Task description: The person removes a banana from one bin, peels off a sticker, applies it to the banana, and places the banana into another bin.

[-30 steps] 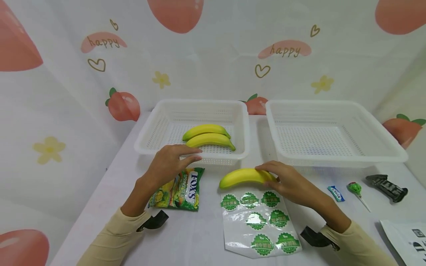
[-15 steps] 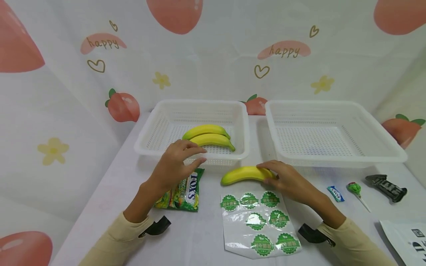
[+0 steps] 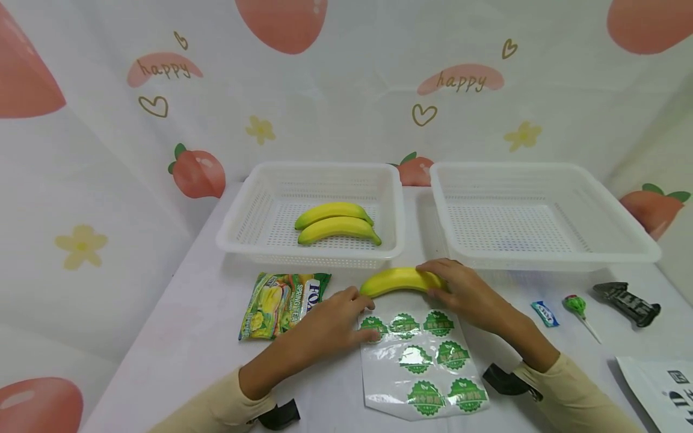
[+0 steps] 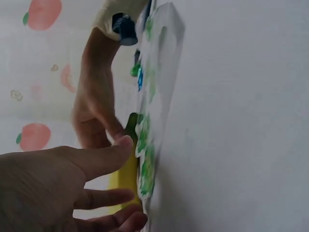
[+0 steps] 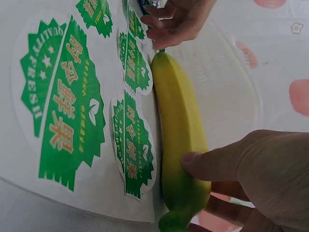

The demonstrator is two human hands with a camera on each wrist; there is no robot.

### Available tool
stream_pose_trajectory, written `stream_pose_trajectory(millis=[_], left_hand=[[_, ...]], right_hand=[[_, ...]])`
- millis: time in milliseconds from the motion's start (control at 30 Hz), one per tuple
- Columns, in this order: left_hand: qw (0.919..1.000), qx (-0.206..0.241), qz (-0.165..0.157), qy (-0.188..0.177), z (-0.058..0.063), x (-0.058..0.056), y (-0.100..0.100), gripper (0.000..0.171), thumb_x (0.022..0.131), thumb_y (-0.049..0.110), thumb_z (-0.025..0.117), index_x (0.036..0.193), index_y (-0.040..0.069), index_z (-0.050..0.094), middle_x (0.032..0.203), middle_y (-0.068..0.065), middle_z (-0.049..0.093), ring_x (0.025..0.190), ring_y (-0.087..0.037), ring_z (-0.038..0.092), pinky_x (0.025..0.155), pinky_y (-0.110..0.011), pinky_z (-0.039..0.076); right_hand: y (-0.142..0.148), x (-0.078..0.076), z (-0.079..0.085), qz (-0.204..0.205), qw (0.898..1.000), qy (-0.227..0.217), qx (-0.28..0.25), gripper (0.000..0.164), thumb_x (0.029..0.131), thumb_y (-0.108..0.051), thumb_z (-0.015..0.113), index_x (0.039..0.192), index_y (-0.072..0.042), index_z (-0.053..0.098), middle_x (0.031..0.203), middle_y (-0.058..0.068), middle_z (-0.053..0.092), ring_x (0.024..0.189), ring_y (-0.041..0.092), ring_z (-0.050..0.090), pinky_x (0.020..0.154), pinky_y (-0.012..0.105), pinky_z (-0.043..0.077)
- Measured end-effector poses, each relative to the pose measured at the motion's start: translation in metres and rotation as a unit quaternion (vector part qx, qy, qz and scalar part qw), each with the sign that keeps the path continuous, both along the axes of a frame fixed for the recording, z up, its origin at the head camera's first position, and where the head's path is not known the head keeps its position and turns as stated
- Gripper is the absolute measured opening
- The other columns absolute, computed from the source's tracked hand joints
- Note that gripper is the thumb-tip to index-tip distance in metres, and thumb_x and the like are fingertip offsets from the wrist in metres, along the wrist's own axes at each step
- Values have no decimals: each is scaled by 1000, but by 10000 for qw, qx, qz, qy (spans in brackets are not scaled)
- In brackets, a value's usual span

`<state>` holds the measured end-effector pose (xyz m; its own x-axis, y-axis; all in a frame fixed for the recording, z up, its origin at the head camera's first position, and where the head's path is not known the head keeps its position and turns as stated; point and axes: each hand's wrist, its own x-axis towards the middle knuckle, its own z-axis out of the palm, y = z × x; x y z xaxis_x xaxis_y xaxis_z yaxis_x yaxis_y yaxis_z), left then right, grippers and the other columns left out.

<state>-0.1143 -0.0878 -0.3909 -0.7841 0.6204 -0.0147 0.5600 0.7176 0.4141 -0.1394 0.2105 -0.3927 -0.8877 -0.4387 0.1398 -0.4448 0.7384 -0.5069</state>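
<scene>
A yellow banana (image 3: 394, 280) with greenish ends lies just beyond a sheet of round green stickers (image 3: 381, 382). At its right end my right hand (image 3: 468, 296) grips it, thumb on the near side and fingers round the far side; the right wrist view shows that thumb on the banana's skin (image 5: 176, 101). My left hand (image 3: 327, 325) hovers at the sheet's left edge, its fingertips near the banana's left tip and its thumb over the top-left sticker (image 3: 372, 325). In the left wrist view those fingers (image 4: 104, 197) are parted and hold nothing.
Two bananas (image 3: 339, 230) lie in the left white basket (image 3: 311, 255); a second white basket (image 3: 547, 258) stands right. A green snack packet (image 3: 278, 300) is left of the sheet. On the right lie a blue-wrapped sweet (image 3: 545, 314), a lollipop (image 3: 575, 305), a black wrapper (image 3: 628, 302) and a white bag (image 3: 657, 385).
My left hand has come from the left basket's front rim down and right to the banana's left tip and sticker sheet. The banana, held by my right hand, has shifted slightly away from me.
</scene>
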Motion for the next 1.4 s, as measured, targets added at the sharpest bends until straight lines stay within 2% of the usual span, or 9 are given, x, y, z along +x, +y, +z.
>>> stream_pose_trajectory(millis=[167,367,633,867,1000,1067,1133,1333,1400], left_hand=[[9998,-141,169,5,-4,4,3,55,93,47,80,130,8,68,118,-4,58,97,-14,55,84,-33,56],[9994,-64,289,-183,-7,1,4,50,94,42,81,128,8,69,121,-7,56,98,-14,54,82,-31,55],[9995,10,302,-112,-10,-1,4,45,94,38,82,125,9,70,124,-7,57,106,-18,56,87,-35,55],[9997,65,242,-20,-10,-2,3,37,93,33,84,119,12,69,109,1,59,99,-15,53,85,-32,51],[9978,468,321,-333,-8,-3,3,38,92,24,85,123,13,66,99,7,59,91,-11,53,79,-27,48],[9932,834,359,-723,-7,-5,3,41,92,19,85,127,12,65,99,6,60,89,-10,54,78,-26,48],[9847,1226,333,-1194,-6,-7,2,45,91,15,85,131,10,64,102,3,61,89,-11,56,78,-27,50],[9487,1893,329,-2513,-3,-14,-3,56,93,23,83,144,14,61,131,-6,64,103,-16,64,84,-32,55],[9337,2081,332,-2894,-4,-16,-4,57,94,25,82,145,15,60,135,-6,65,109,-17,64,87,-33,54]], right_hand=[[-1,2,2,93,9998,168,14,49,94,-3,79,141,-6,65,146,16,62,135,39,58,110,60,48],[-8,7,7,120,9994,314,-123,47,93,-3,80,138,-7,68,148,14,61,137,38,55,110,59,48],[-18,18,9,710,9941,744,-358,45,91,-1,82,134,-11,71,141,6,65,131,28,59,105,50,54],[-30,25,7,938,9938,575,-124,46,90,-6,84,134,-12,70,138,3,66,131,27,58,107,50,52],[-33,28,7,1018,9935,494,-154,46,89,-7,85,133,-12,71,137,1,66,132,25,59,109,50,51],[-35,29,7,1101,9925,495,-175,45,89,-9,85,131,-13,72,136,0,67,130,24,59,108,50,51],[-37,31,6,1223,9910,503,-182,41,90,-10,85,129,-15,73,135,0,67,129,24,60,107,51,51],[-44,37,5,1477,9886,241,-173,36,92,-17,84,126,-26,76,138,-4,66,131,23,57,109,55,49],[-46,39,4,1532,9879,130,-197,35,93,-20,84,126,-28,76,140,-6,64,133,22,55,110,55,48]])
